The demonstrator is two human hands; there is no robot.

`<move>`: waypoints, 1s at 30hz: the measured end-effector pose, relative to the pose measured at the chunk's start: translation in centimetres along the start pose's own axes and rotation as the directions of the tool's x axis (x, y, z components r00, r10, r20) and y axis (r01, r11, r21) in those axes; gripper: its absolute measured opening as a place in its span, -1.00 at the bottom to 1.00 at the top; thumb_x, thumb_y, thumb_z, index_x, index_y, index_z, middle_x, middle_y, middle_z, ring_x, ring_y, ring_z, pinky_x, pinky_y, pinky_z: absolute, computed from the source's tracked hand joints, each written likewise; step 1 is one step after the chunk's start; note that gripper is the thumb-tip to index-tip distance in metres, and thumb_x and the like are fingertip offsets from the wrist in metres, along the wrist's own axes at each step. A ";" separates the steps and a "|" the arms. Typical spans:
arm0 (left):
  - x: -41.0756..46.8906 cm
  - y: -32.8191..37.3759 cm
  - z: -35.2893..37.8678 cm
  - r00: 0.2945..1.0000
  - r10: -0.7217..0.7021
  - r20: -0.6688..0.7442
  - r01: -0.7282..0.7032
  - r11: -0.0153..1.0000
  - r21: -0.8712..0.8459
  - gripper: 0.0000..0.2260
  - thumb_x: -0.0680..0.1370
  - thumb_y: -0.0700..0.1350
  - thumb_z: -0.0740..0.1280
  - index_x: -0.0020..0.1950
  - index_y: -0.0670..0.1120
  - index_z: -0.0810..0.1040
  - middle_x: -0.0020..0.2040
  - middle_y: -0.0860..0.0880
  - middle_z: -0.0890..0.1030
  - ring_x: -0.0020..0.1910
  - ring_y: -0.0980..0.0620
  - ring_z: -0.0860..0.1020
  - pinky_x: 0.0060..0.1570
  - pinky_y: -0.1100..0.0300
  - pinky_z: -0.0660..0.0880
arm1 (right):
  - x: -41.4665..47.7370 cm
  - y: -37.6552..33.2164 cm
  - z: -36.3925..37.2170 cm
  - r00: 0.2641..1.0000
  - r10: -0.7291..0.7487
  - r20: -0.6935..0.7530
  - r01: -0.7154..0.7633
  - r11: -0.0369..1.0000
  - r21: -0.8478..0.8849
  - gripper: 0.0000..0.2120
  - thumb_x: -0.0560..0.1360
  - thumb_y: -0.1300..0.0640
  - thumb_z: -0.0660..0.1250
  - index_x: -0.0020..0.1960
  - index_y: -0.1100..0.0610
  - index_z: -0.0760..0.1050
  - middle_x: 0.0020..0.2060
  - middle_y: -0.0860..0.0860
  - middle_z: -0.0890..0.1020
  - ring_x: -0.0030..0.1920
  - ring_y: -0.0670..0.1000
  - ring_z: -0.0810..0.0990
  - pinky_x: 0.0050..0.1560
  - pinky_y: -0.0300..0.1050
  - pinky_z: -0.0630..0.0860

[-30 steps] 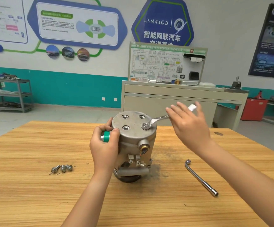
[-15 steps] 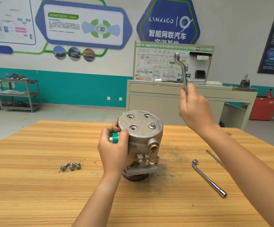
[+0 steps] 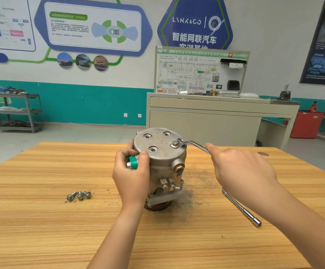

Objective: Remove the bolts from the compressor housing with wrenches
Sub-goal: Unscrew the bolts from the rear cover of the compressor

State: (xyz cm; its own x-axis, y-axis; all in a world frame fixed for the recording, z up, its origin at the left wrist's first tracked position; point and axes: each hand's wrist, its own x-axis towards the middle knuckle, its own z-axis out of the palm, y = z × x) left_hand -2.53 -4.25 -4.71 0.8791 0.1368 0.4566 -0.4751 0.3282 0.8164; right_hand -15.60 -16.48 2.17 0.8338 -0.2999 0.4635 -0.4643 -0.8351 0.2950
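Steel wrench (image 3: pixel 194 145), raised a moment ago, back at last bolt (image 3: pixel 175 144), 3 o'clock on housing (image 3: pixel 163 158) top, mid worktop (image 3: pixel 41 220); right grip (image 3: pixel 241 169) pinches its handle, left grip (image 3: pixel 132 175) clasps housing; loosening can resume

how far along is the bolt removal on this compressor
Done: three bolts lie on the table, and three holes atop the compressor housing are empty. In hand: the left hand grips the housing; the right hand holds the wrench at the last bolt. Left: that one bolt, seemingly not yet out.
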 end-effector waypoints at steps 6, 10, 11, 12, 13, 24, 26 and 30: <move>-0.8 0.3 0.7 1.000 -0.012 0.005 0.012 1.000 -0.013 -0.84 0.46 -0.20 0.36 -0.22 -0.01 0.42 0.19 0.12 0.54 0.16 0.14 0.53 -0.18 0.49 0.44 | 0.0 0.5 -0.8 0.995 0.088 0.042 -0.089 0.996 0.028 -0.62 0.57 0.18 0.06 0.35 -0.08 0.20 -0.42 -0.05 0.28 -0.32 0.07 0.35 -0.31 -0.05 0.55; -1.0 0.1 1.2 1.000 -0.008 -0.001 0.008 1.000 -0.024 -0.83 0.47 -0.22 0.37 -0.21 -0.01 0.42 0.20 0.10 0.54 0.12 0.29 0.49 -0.20 0.56 0.39 | -0.6 0.8 -0.9 0.996 0.084 0.034 -0.086 0.995 0.056 -0.66 0.57 0.14 0.05 0.32 -0.10 0.22 -0.39 -0.05 0.33 -0.25 0.10 0.44 -0.39 -0.13 0.41; -1.0 0.1 1.2 1.000 -0.006 -0.001 0.006 1.000 -0.024 -0.83 0.47 -0.22 0.37 -0.21 -0.01 0.42 0.21 0.10 0.54 0.12 0.32 0.49 -0.20 0.55 0.39 | -0.6 0.7 -0.9 0.996 0.078 0.032 -0.080 0.995 0.058 -0.66 0.57 0.14 0.05 0.32 -0.09 0.22 -0.39 -0.05 0.33 -0.23 0.10 0.46 -0.41 -0.13 0.35; -1.1 0.1 1.3 1.000 0.000 0.001 0.001 1.000 -0.019 -0.83 0.47 -0.22 0.37 -0.21 -0.01 0.42 0.21 0.10 0.54 0.11 0.33 0.48 -0.19 0.54 0.40 | -0.5 0.4 -1.0 0.997 0.070 0.031 -0.071 0.996 0.054 -0.66 0.57 0.14 0.05 0.33 -0.08 0.23 -0.39 -0.05 0.33 -0.23 0.11 0.47 -0.42 -0.13 0.32; -1.2 0.1 1.4 1.000 0.007 0.002 -0.007 1.000 -0.013 -0.83 0.47 -0.21 0.36 -0.21 -0.01 0.42 0.22 0.10 0.54 0.11 0.33 0.49 -0.18 0.52 0.42 | -0.4 0.2 -1.1 0.998 0.059 0.033 -0.061 0.997 0.037 -0.65 0.57 0.15 0.05 0.33 -0.07 0.23 -0.40 -0.04 0.32 -0.23 0.11 0.47 -0.43 -0.13 0.31; -1.4 -0.1 1.9 0.999 0.034 0.007 -0.034 0.999 -0.027 -0.85 0.50 -0.21 0.32 -0.19 -0.01 0.40 0.24 0.14 0.50 0.09 0.43 0.47 -0.18 0.55 0.39 | -0.8 -3.3 -2.4 0.992 -0.084 0.094 0.094 0.990 -0.106 -0.42 0.48 0.36 0.09 0.44 0.36 -0.04 0.06 0.14 0.50 -0.23 0.02 0.43 -0.55 -0.19 0.09; -1.4 -0.2 1.9 0.999 0.037 0.023 -0.036 0.999 -0.036 -0.85 0.50 -0.21 0.33 -0.19 -0.01 0.40 0.21 0.18 0.50 0.09 0.50 0.43 -0.19 0.56 0.38 | -0.9 -3.4 -2.5 0.993 -0.082 0.079 0.094 0.984 -0.149 -0.42 0.47 0.38 0.06 0.44 0.35 -0.04 0.04 0.13 0.51 -0.26 0.02 0.40 -0.55 -0.19 0.08; -0.8 -0.5 1.4 0.999 0.022 0.042 -0.019 0.997 -0.073 -0.85 0.49 -0.20 0.33 -0.21 0.00 0.41 0.16 0.27 0.50 0.12 0.45 0.45 -0.16 0.53 0.41 | -1.4 -1.1 -0.2 0.976 -0.001 -0.217 -0.040 0.982 -0.184 -0.38 0.13 0.51 0.13 0.17 0.30 0.51 -0.46 0.06 0.48 -0.60 0.04 0.38 -0.60 -0.28 0.08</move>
State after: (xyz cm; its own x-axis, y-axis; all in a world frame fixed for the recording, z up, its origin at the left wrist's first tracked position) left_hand -3.08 -5.84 -5.02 0.8660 0.1046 0.4890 -0.4877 0.3932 0.7795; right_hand -16.31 -15.06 1.42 0.7497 -0.1921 0.6333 -0.5442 -0.7235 0.4248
